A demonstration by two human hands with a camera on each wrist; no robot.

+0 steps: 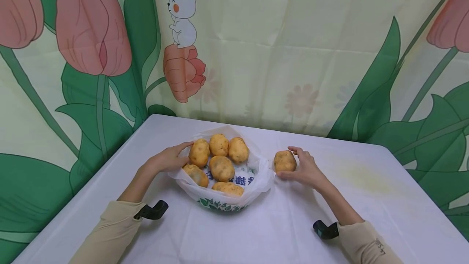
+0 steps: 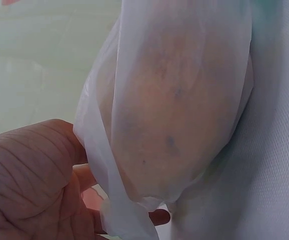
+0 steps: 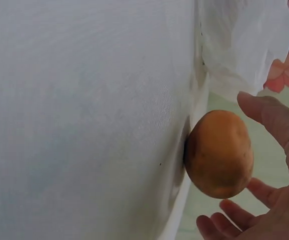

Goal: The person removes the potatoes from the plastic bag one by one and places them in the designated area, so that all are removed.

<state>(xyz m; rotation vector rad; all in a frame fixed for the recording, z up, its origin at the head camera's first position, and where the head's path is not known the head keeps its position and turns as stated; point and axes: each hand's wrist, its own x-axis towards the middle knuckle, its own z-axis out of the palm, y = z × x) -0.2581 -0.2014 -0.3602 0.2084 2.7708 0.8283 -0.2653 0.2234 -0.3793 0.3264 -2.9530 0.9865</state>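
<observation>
A white plastic bag (image 1: 256, 192) with green leaf print stands open on the table, its rim spread wide. Inside lie several potatoes (image 1: 222, 169). At the bag's left rim, my left hand (image 1: 166, 160) holds the plastic beside a potato; the left wrist view shows a fingertip past the bag's edge and a potato dimly through the film (image 2: 172, 110). To the right of the bag, a single potato (image 1: 284, 161) rests on the table. My right hand (image 1: 305, 170) is around it with thumb and fingers spread; in the right wrist view the thumb is apart from this potato (image 3: 219, 154).
A white cloth covers the table (image 1: 234, 235). Behind it hangs a curtain (image 1: 253, 52) printed with tulips and a rabbit. Black wrist cameras sit at the left cuff (image 1: 152, 210) and the right cuff (image 1: 325, 230).
</observation>
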